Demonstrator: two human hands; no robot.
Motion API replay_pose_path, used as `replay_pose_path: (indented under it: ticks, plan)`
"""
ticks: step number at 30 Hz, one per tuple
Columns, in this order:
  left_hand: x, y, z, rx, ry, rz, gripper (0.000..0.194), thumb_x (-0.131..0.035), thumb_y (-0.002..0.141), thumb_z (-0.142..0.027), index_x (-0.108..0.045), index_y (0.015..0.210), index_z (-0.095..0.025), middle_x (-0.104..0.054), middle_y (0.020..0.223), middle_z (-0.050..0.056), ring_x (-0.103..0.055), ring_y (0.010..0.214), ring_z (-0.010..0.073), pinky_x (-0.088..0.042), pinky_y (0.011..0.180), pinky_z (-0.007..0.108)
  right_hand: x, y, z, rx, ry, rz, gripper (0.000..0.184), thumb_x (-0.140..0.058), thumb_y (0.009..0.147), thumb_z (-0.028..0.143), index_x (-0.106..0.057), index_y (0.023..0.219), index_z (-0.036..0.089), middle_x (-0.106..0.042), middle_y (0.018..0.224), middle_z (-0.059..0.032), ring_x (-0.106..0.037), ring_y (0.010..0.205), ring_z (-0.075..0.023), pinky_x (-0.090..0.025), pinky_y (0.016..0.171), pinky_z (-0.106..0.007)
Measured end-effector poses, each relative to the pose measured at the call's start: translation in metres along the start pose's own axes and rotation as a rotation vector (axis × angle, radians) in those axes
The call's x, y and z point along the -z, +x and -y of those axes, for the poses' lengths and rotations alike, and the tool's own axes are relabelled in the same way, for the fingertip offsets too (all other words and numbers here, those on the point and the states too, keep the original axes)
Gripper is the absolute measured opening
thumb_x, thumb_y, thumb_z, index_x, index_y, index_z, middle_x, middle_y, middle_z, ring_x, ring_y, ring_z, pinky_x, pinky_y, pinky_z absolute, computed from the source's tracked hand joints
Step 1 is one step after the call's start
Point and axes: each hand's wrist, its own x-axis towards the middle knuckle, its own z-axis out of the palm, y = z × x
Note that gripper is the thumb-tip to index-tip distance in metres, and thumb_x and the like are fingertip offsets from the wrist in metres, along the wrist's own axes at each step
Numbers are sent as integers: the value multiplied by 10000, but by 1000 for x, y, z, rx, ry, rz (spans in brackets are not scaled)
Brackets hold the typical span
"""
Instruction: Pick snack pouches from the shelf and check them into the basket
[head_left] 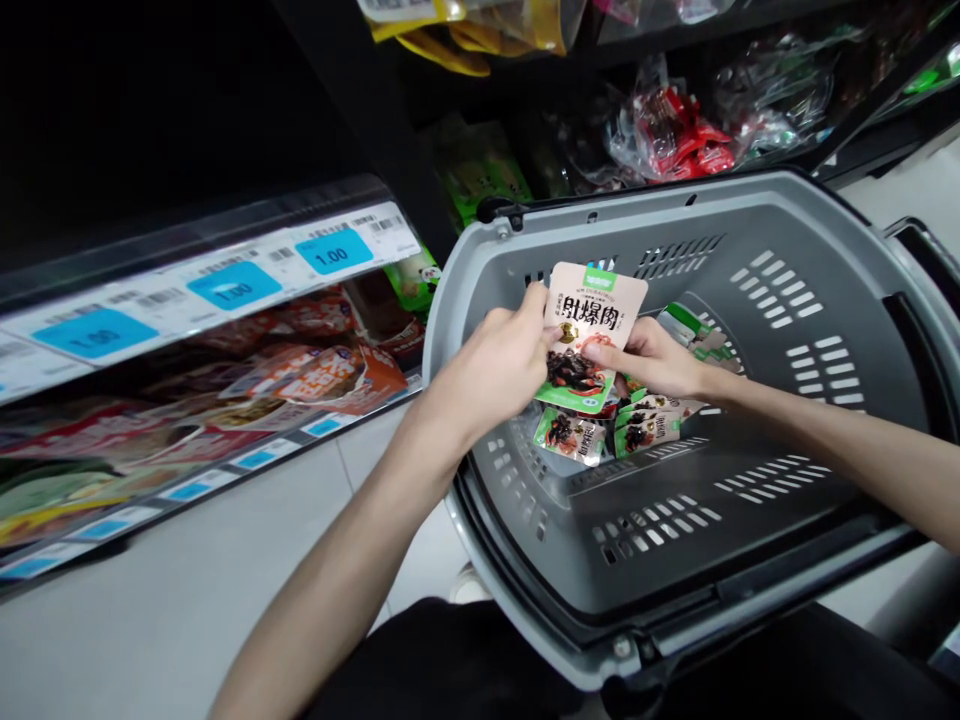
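Observation:
Over the grey shopping basket (739, 520), both hands grip one snack packet (581, 365), pink-beige above and green below, with dark lettering and a food picture facing me. My left hand (506, 360) pinches its left edge, with the fingers partly behind the packet. On the opposite side, my right hand (649, 355) has its thumb on the front of the packet. Down in the basket lie several similar small packets (570, 437), some of them partly hidden by the hands and the held packet.
To the left is a shelf with blue-and-white price labels (232, 288), and orange and red snack bags (330, 375) lie beneath it. Behind the basket, another shelf holds red packages (686, 135) and clear plastic bags. Pale floor tiles (285, 560) show at lower left.

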Motion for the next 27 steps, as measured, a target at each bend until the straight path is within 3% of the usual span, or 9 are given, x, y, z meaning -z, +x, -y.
replay_pose_path:
  ticks: [6,12,18,27]
  plan:
    - [2,-1,-1,36,55,-13,255,-322,1025,-320,-511,1147,-201,-664,848,96,-659,862,276,-518,733,391,4,3,0,47,-64,-83,506,-624,933,610,-687,754,141,-631,639,-11,-546,583,-103,-485,501,-214]
    - [2,-2,-4,43,51,3,289,-310,1028,-327,-509,1166,-169,-707,1005,150,-653,951,309,-520,827,455,4,3,3,48,-97,-63,516,-624,926,616,-630,698,153,-568,598,13,-496,521,-83,-434,441,-204]
    - [2,-3,-6,45,75,3,301,-311,1027,-331,-509,1179,-164,-696,972,150,-651,941,316,-525,814,454,2,1,4,26,-100,-69,523,-616,924,631,-633,718,151,-563,606,11,-490,509,-80,-409,413,-202]
    - [5,-5,-9,82,157,25,315,-286,1027,-347,-505,1156,-161,-656,875,141,-646,924,326,-538,788,459,2,0,2,24,-188,-61,551,-560,953,645,-667,740,148,-618,625,-14,-564,616,-118,-486,545,-229]
